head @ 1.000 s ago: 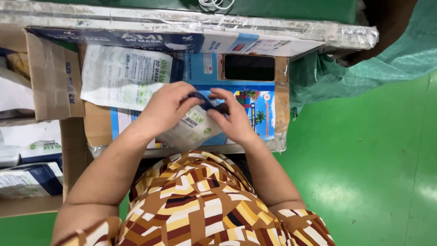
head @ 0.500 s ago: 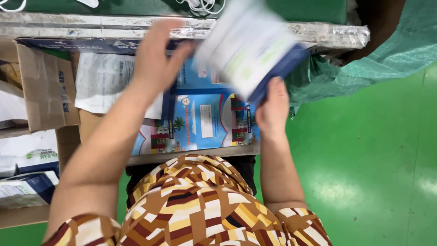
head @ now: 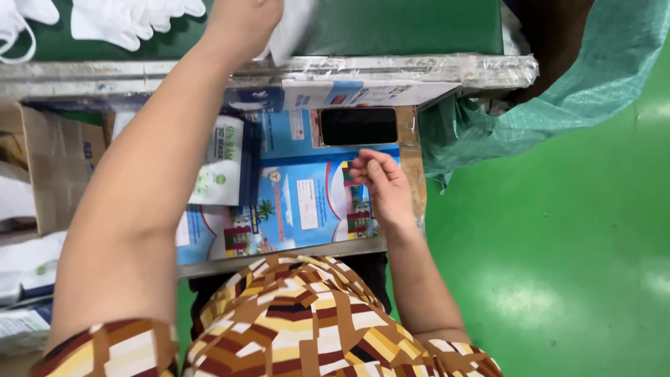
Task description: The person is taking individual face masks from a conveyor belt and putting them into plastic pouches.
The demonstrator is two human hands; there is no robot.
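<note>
Left hand [head: 241, 24] is up at the far edge of the green table [head: 405, 28], fingers clenched on a white packet [head: 289, 31] held just above the surface. Right hand [head: 380, 188] hovers low over the blue printed carton [head: 293, 202] below the table's near edge, fingers loosely curled, grasping nothing. White gloves [head: 132, 17] lie at the far left corner.

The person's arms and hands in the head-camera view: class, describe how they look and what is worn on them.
Both arms are bare from the shoulder down. The left hand and right hand wear no gloves, and no rings or watch show. Short sleeves end near the shoulders, in a geometric print of brown, mustard yellow, cream and dark maroon blocks.
</note>
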